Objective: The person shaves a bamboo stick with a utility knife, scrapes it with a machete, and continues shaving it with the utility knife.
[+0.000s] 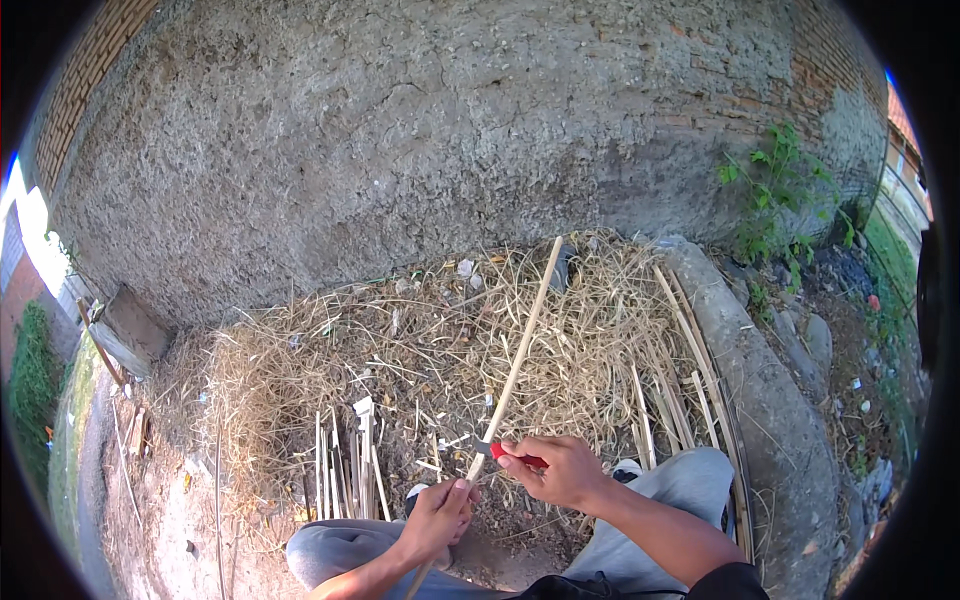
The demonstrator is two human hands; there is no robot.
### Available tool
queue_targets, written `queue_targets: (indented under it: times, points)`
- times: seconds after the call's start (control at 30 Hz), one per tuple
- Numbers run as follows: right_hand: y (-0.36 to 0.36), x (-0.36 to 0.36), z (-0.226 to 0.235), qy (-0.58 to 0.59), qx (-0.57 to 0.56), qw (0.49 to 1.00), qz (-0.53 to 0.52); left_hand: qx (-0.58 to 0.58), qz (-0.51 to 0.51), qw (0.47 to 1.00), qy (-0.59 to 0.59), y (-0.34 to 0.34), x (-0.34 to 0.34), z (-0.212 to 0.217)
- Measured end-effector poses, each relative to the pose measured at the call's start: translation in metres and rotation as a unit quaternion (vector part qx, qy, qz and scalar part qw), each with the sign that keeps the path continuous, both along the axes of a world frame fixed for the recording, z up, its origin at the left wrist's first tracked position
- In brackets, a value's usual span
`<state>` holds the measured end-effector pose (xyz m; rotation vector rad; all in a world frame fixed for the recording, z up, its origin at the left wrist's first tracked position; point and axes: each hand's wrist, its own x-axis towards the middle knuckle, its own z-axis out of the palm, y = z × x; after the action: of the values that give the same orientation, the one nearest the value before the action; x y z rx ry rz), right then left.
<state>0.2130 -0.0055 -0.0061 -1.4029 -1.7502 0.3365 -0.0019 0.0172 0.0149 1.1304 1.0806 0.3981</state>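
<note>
A long, pale bamboo strip [527,335] slants up and away from my lap, its lower end passing down between my legs. My left hand [437,517] is closed around its lower part. In my right hand [558,472] is a knife [519,455] with a red handle, gripped in closed fingers. Its short blade lies against the strip, just above my left hand. My thumb rests along the handle near the blade. Most of the left fingers are hidden behind the strip and the back of the hand.
Curly shavings [590,340] cover the ground ahead. Several split strips stand by my left knee [340,470], and others lean by my right knee [690,380]. A low concrete edge [755,400] runs along the right. Beyond rises a rough wall [430,150], with a green plant [785,185] near it.
</note>
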Motion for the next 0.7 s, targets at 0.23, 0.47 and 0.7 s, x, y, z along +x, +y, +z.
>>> queue_targets:
  times: [0.23, 0.47, 0.7]
  points:
    - [-0.001, 0.000, -0.006, -0.003, 0.054, 0.998, -0.010, -0.021, -0.017, 0.999, -0.027, -0.007, -0.002, 0.001]
    - [0.020, 0.048, 0.007, -0.005, -0.075, 0.988, -0.132, 0.008, -0.076, 0.997, -0.001, -0.024, -0.019, 0.000]
    - [0.013, 0.047, 0.007, 0.003, 0.055, 0.989, -0.135, 0.379, -0.161, 0.905, 0.106, -0.040, -0.047, -0.017]
